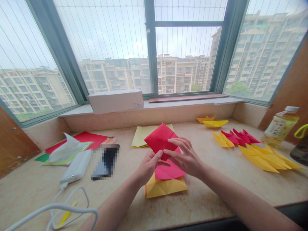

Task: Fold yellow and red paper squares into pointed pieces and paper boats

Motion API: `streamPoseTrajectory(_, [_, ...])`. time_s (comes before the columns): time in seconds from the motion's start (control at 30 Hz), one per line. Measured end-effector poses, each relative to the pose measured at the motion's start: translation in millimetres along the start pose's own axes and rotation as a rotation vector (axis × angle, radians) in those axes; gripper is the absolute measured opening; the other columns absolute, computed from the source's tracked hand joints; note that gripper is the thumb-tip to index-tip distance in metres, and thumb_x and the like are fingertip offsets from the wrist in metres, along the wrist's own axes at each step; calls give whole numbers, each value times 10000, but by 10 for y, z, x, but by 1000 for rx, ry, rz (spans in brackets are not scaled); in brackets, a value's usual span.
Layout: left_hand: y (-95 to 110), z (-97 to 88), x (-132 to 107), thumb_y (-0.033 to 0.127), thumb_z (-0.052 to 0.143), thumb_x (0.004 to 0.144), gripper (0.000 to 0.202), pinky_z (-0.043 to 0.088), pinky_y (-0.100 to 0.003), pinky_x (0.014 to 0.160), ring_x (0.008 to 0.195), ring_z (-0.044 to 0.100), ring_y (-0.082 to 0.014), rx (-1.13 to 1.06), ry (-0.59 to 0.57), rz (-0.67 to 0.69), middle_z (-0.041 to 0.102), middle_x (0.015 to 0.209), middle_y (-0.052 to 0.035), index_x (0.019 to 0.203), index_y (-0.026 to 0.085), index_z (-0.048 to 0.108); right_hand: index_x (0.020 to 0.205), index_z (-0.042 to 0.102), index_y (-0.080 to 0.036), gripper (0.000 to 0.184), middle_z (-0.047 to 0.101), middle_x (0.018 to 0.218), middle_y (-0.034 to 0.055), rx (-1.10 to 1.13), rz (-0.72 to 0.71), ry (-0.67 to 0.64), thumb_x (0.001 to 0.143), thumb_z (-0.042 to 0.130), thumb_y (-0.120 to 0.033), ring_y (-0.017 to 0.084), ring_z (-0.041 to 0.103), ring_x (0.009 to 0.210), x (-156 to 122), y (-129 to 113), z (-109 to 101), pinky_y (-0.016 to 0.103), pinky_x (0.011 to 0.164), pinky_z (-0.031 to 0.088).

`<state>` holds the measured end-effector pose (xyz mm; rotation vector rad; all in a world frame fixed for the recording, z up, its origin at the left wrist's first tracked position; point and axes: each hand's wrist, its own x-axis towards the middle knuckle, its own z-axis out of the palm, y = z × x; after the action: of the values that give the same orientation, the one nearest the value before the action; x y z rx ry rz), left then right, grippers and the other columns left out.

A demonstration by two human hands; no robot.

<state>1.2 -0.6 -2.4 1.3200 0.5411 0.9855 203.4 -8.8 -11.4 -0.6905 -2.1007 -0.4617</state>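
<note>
Paper folded into a bright red diamond [160,136] is at the centre of the head view, held up in front of the person over the beige marbled desk [204,205]. The left hand [149,165] grasps it near its lower corner, the thumb pressed on the front. The right hand [186,155] has its fingers spread, with the fingertips against the diamond's right and lower right side.

Under the hands lies a pinkish-red paper sheet [168,173], overlapping a creased golden-yellow paper piece [166,189] nearer the person. Behind the diamond, partly covered by it, are pale yellow square paper sheets [139,136].

On the right side of the desk stand a bright yellow folded paper boat [215,124], a row of crimson pointed paper folds [240,138] and, nearer the person, a group of large yellow pointed paper folds [267,157]. A clear plastic bottle with a white cap [280,126] stands behind them.

On the left, a white rectangular power bank [76,165] with a white cable [48,210] lies beside a dark pixelated rectangular object [107,162]. Large flat red paper [92,139] lies behind these. A long white cardboard box [115,102] rests on the window ledge.
</note>
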Motion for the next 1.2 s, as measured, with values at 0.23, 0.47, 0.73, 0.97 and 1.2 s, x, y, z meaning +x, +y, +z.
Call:
streamPoseTrajectory(0.23, [5, -33, -57, 478, 582, 910, 374, 527, -325, 792, 821, 663, -207, 241, 30, 25, 727, 889, -87, 969, 133, 714, 1320, 587, -306, 397, 574, 1329, 103, 210, -4, 32, 946, 587, -171, 268, 510, 1268, -15, -9, 65, 540, 1060, 418])
streamPoseTrajectory(0.47, [38, -118, -55, 447, 597, 892, 322, 486, -342, 871, 970, 660, -264, 672, -119, 212, 737, 1046, -94, 984, 161, 715, 1138, 723, -277, 240, 602, 1238, 102, 565, 195, -45, 905, 671, -248, 237, 602, 1162, -18, 15, 78, 442, 983, 513])
streamPoseTrajectory(0.73, [43, -22, -92, 357, 607, 902, 282, 482, -364, 931, 1047, 641, -259, 608, -100, 202, 699, 1143, -104, 1109, 180, 679, 1124, 687, -252, 225, 691, 1078, 86, 538, 140, 64, 993, 507, -224, 226, 626, 1073, 13, 18, 60, 448, 950, 507])
streamPoseTrajectory(0.97, [-21, 23, -46, 430, 754, 796, 458, 523, -312, 808, 935, 662, -228, 125, 90, 75, 710, 1050, -109, 1138, 145, 646, 1176, 634, -256, 259, 706, 1097, 86, 465, 46, 125, 1010, 441, -212, 226, 641, 1055, -15, -18, 42, 440, 940, 514])
streamPoseTrajectory(1.2, [7, 81, -28, 335, 772, 774, 901, 544, -329, 862, 1047, 670, -218, -139, 223, 50, 655, 1266, -93, 1521, 316, 269, 1245, 568, -214, 276, 678, 1140, 117, 426, 29, 35, 1005, 439, -168, 221, 626, 1106, -4, -31, 30, 394, 944, 532])
